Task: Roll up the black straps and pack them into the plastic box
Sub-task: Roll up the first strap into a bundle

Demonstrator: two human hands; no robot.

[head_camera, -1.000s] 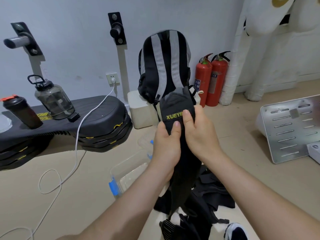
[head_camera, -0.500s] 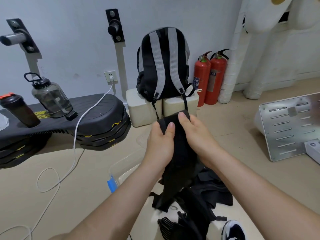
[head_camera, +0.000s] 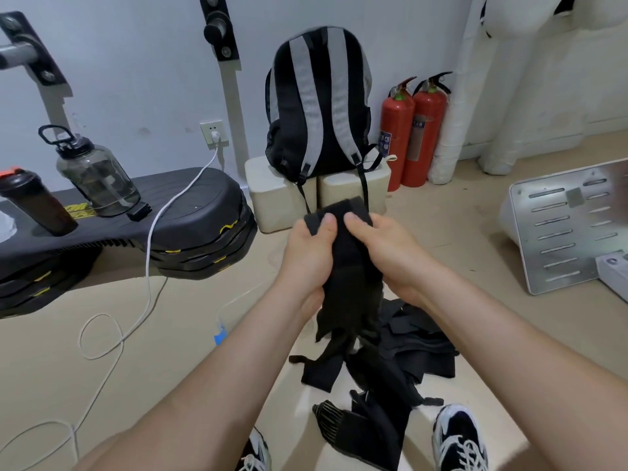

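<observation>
I hold one black strap (head_camera: 350, 277) up in front of me with both hands. My left hand (head_camera: 307, 253) grips its left edge, thumb on the folded top end. My right hand (head_camera: 384, 253) grips the right edge, thumb also on top. The strap's top end is folded over; its tail hangs down to a heap of several more black straps (head_camera: 401, 355) on a pale surface below. The clear plastic box (head_camera: 234, 307) with a blue clip lies on the floor behind my left forearm, mostly hidden.
A striped backpack (head_camera: 319, 103) sits on white blocks against the wall, two red fire extinguishers (head_camera: 413, 130) beside it. Left: black stacked platform (head_camera: 190, 212) with two bottles and a white cable (head_camera: 149, 253). Right: metal panel (head_camera: 571, 222). My shoes (head_camera: 458, 436) are at the bottom.
The strap's top end, earlier standing tall with yellow lettering showing, has been folded down over itself; both hands have lowered slightly and the lettering is hidden now.
</observation>
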